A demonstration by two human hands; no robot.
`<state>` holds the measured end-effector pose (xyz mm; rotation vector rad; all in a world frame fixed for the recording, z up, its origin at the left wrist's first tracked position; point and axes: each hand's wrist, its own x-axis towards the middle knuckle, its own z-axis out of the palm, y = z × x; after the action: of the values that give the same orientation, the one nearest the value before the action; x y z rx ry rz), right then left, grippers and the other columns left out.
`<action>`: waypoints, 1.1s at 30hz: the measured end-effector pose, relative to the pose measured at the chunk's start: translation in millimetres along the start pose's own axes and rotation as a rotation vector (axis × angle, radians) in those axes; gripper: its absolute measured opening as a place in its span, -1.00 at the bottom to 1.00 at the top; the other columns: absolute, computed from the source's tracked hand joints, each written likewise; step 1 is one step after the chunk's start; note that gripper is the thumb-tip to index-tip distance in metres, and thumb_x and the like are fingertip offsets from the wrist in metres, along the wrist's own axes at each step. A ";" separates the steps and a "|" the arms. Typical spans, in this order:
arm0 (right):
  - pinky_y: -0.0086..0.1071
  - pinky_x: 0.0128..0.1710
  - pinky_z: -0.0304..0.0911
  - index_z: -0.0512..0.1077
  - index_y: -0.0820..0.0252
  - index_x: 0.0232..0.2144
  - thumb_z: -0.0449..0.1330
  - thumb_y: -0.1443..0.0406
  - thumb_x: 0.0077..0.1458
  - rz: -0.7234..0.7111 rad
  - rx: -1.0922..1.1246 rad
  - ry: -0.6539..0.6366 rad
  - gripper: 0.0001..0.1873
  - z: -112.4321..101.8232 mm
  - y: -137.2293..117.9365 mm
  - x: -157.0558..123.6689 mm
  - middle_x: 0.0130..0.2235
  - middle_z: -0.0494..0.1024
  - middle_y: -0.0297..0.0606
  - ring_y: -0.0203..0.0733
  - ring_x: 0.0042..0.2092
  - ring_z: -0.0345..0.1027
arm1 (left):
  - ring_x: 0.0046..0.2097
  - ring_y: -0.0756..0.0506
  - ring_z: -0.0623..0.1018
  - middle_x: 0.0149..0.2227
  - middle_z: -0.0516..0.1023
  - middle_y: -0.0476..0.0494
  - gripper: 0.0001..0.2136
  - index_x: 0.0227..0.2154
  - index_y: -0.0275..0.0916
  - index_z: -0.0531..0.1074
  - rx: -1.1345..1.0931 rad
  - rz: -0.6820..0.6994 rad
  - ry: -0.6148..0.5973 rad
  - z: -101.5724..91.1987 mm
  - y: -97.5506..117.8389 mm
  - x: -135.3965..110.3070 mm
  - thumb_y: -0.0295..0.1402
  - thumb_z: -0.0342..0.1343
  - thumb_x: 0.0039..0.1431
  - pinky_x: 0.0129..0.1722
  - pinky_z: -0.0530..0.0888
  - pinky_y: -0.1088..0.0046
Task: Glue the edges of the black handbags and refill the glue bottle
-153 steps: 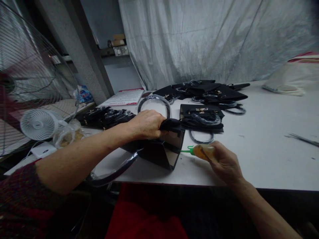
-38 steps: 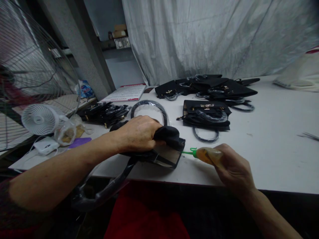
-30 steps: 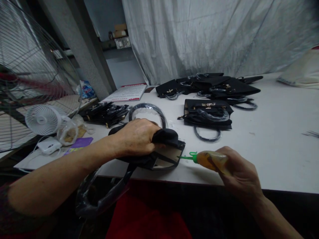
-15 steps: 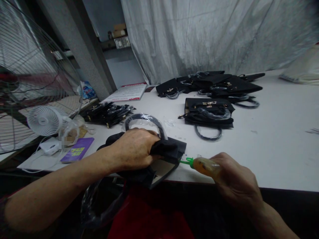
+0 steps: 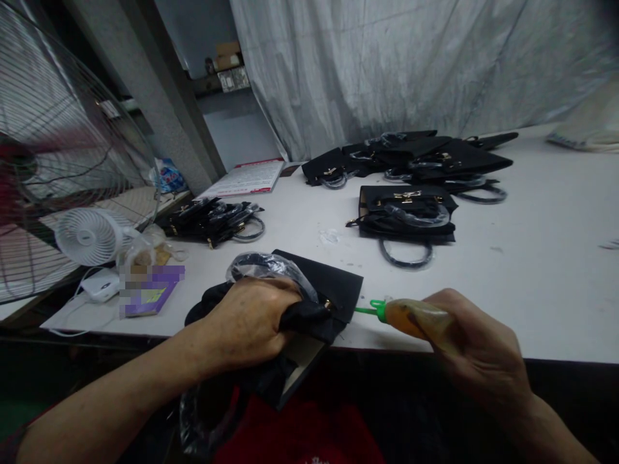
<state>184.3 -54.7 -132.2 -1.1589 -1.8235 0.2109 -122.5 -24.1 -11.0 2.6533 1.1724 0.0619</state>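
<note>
My left hand (image 5: 249, 319) is closed on a black handbag (image 5: 333, 290) that lies over the near edge of the white table (image 5: 532, 270), part of it hanging toward my lap. Its plastic-wrapped handle (image 5: 264, 265) arches up behind my knuckles. My right hand (image 5: 471, 341) grips an amber squeeze bottle (image 5: 411, 318) with a green nozzle (image 5: 370, 310). The nozzle tip points left and sits just off the bag's right corner.
One finished black bag (image 5: 406, 216) lies mid-table, and a pile of several more (image 5: 416, 161) sits behind it. Another heap of black bags (image 5: 210, 220) is at left, beside a small white fan (image 5: 87, 235), a purple booklet (image 5: 152, 293) and a large floor fan (image 5: 58, 148).
My left hand has pulled the bag toward me, over the table edge, and its flap now lies flat. The bottle has stayed by the bag's right corner.
</note>
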 end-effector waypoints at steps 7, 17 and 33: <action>-0.46 -0.54 0.28 0.41 0.08 -0.21 0.14 0.37 0.22 -0.158 -0.004 -0.068 -0.89 -0.8 -5.4 -0.4 -0.36 0.51 -0.31 -0.28 -0.46 0.42 | -0.14 -0.21 0.65 -0.20 0.67 -0.07 -0.76 -0.32 -0.17 0.57 -0.012 -0.008 0.004 8.0 -0.8 -6.4 -0.50 0.01 0.06 -0.13 0.56 0.22; -0.47 -0.50 0.29 0.40 0.09 -0.22 0.12 0.36 0.26 -0.129 0.037 -0.111 -0.92 0.0 -6.7 -2.3 -0.37 0.48 -0.31 -0.31 -0.44 0.41 | -0.17 -0.22 0.65 -0.26 0.68 -0.11 -0.82 -0.40 -0.20 0.52 -0.020 -0.033 0.074 14.3 -0.9 -13.4 -0.50 0.02 0.04 -0.18 0.56 0.22; -0.42 -0.51 0.22 0.40 0.12 -0.31 0.13 0.36 0.23 0.013 0.105 -0.095 -0.93 2.8 -3.6 -5.7 -0.40 0.47 -0.32 -0.27 -0.46 0.37 | -0.24 -0.19 0.66 -0.27 0.68 -0.14 -0.80 -0.39 -0.20 0.53 -0.031 -0.059 0.101 22.7 -5.9 -18.6 -0.48 0.01 -0.02 -0.27 0.54 0.29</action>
<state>180.5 -60.2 -135.1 -1.1037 -1.8644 0.3707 -136.3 -38.4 -33.4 2.6141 1.2700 0.2043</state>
